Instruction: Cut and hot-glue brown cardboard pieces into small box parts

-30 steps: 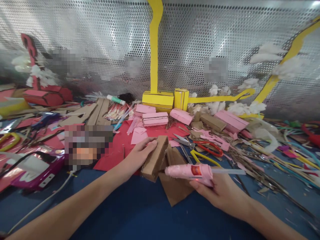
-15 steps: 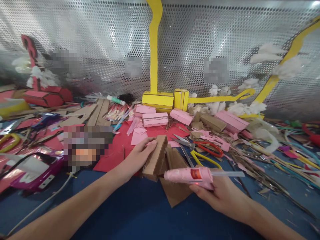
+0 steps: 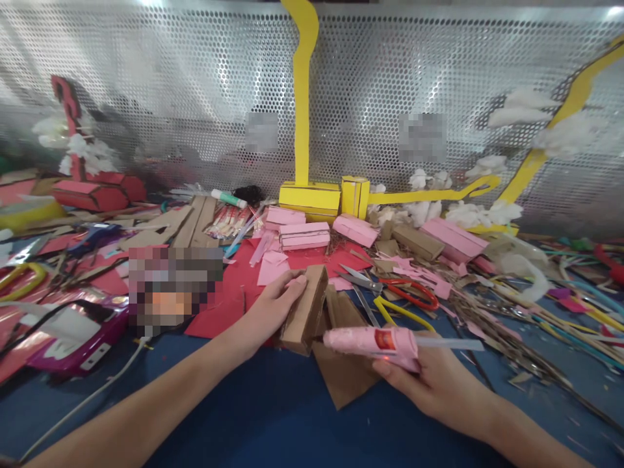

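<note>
My left hand [image 3: 277, 304] grips a small brown cardboard box [image 3: 303, 315] from its left side, fingers over the top edge. In my right hand [image 3: 439, 380] is a pink hot glue gun [image 3: 373, 344], a clear glue stick jutting from its back and a small red light glowing on its body. The nozzle points left, close to the box's lower right edge; I cannot tell whether it touches. Beneath the gun lies a flat piece of brown cardboard [image 3: 341, 383]. Scissors with red handles [image 3: 412, 292] and a pair with yellow handles [image 3: 400, 312] lie just behind the gun.
Red paper [image 3: 219, 309] lies behind the box. Several pink paper-covered blocks [image 3: 305, 235] and yellow boxes [image 3: 309, 198] stand at the back, before a perforated metal panel [image 3: 361, 78]. A purple power strip [image 3: 82, 344] sits left; sticks and scraps [image 3: 497, 325] cover the right.
The view has shifted slightly. The glue gun's nozzle and the cardboard box keep almost the same position relative to each other; both hands keep their hold.
</note>
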Available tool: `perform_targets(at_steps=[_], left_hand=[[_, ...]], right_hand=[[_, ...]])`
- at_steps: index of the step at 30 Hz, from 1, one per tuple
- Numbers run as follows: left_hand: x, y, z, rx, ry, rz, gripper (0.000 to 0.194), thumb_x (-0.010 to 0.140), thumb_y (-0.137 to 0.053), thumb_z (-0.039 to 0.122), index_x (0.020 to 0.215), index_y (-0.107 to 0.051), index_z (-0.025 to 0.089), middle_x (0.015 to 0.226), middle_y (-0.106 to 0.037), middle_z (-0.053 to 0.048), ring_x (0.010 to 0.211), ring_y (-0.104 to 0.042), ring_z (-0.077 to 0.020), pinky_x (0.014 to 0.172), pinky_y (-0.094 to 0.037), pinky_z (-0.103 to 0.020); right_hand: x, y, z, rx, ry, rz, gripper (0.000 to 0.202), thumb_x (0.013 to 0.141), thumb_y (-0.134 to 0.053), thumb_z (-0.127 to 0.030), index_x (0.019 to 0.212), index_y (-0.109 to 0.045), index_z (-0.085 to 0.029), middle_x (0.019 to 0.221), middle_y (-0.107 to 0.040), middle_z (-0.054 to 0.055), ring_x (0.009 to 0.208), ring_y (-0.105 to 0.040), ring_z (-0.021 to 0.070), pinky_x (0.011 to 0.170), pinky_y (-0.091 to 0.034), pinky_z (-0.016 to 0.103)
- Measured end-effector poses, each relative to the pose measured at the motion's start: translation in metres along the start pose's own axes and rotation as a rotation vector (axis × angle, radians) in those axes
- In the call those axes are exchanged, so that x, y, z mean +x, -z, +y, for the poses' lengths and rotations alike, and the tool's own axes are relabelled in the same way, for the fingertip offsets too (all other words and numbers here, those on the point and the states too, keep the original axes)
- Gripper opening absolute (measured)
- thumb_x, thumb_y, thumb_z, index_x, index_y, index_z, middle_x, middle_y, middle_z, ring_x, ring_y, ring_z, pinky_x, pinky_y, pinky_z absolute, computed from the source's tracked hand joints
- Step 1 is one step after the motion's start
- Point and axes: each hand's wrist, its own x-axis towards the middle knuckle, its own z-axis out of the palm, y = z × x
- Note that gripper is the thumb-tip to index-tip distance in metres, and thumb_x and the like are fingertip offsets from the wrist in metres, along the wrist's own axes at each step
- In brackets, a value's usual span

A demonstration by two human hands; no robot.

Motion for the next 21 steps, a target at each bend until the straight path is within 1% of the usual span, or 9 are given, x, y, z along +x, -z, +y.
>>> perform_targets(at_steps=[2,4,7,12,16,17,20,21], left_hand=[[0.002,0.001,-0.004,-0.009,0.001,-0.012,0.061,0.091,-0.059,0.063,0.137,-0.059,0.023,0.144,-0.063,-0.01,0.131,-0.058,-0.027,0.104,-0.048,-0.032],[0.003,0.001,-0.006,-0.033,0.002,-0.028,0.062,0.091,-0.059,0.063,0.139,-0.057,0.023,0.143,-0.063,-0.01,0.129,-0.06,-0.0265,0.102,-0.049,-0.032],[0.003,0.0,-0.006,-0.035,0.012,-0.031,0.063,0.091,-0.059,0.063,0.139,-0.057,0.023,0.143,-0.064,-0.01,0.127,-0.061,-0.0264,0.101,-0.05,-0.032],[-0.001,-0.001,0.002,-0.007,0.032,0.003,0.06,0.092,-0.058,0.061,0.137,-0.059,0.022,0.141,-0.065,-0.01,0.128,-0.06,-0.0264,0.099,-0.051,-0.031],[-0.002,-0.002,0.005,-0.018,0.045,0.003,0.059,0.092,-0.059,0.06,0.137,-0.059,0.022,0.139,-0.066,-0.01,0.126,-0.061,-0.0269,0.098,-0.052,-0.031],[-0.002,-0.002,0.006,-0.019,0.041,0.006,0.059,0.091,-0.059,0.06,0.136,-0.06,0.022,0.139,-0.066,-0.01,0.126,-0.061,-0.027,0.098,-0.052,-0.031],[-0.003,-0.001,0.006,-0.01,0.022,0.006,0.059,0.091,-0.059,0.061,0.135,-0.061,0.022,0.14,-0.066,-0.01,0.128,-0.06,-0.0273,0.1,-0.05,-0.031],[-0.003,-0.001,0.005,-0.005,0.017,0.007,0.059,0.091,-0.059,0.062,0.135,-0.061,0.022,0.14,-0.065,-0.01,0.128,-0.06,-0.0274,0.101,-0.05,-0.031]], right_hand=[[0.001,0.002,-0.003,-0.004,0.046,-0.012,0.022,0.097,-0.057,-0.035,0.095,-0.075,-0.023,0.083,-0.076,0.006,0.07,-0.07,0.0194,0.066,-0.059,0.026],[0.002,0.003,-0.005,-0.007,0.07,-0.011,0.021,0.096,-0.058,-0.035,0.09,-0.075,-0.023,0.076,-0.074,0.005,0.065,-0.067,0.0185,0.063,-0.058,0.026],[0.002,0.003,-0.005,-0.015,0.038,0.007,0.021,0.096,-0.058,-0.036,0.091,-0.075,-0.024,0.077,-0.074,0.005,0.066,-0.068,0.0194,0.064,-0.058,0.027],[-0.002,-0.001,0.005,-0.043,-0.015,0.017,0.02,0.099,-0.056,-0.036,0.097,-0.073,-0.025,0.078,-0.075,0.002,0.064,-0.068,0.0192,0.062,-0.058,0.027],[-0.004,-0.002,0.01,-0.094,-0.03,0.073,0.022,0.099,-0.056,-0.037,0.093,-0.072,-0.025,0.069,-0.07,0.002,0.056,-0.063,0.0183,0.056,-0.055,0.026],[-0.004,-0.002,0.01,-0.089,-0.026,0.065,0.022,0.1,-0.055,-0.037,0.094,-0.072,-0.025,0.069,-0.07,0.002,0.057,-0.063,0.0182,0.058,-0.056,0.026],[-0.003,-0.001,0.005,-0.039,0.026,-0.022,0.022,0.101,-0.053,-0.036,0.103,-0.072,-0.024,0.082,-0.073,0.004,0.073,-0.069,0.0198,0.07,-0.058,0.027],[-0.002,0.0,0.003,-0.031,0.049,-0.041,0.022,0.101,-0.053,-0.035,0.103,-0.072,-0.024,0.084,-0.073,0.005,0.074,-0.068,0.0197,0.07,-0.057,0.028]])
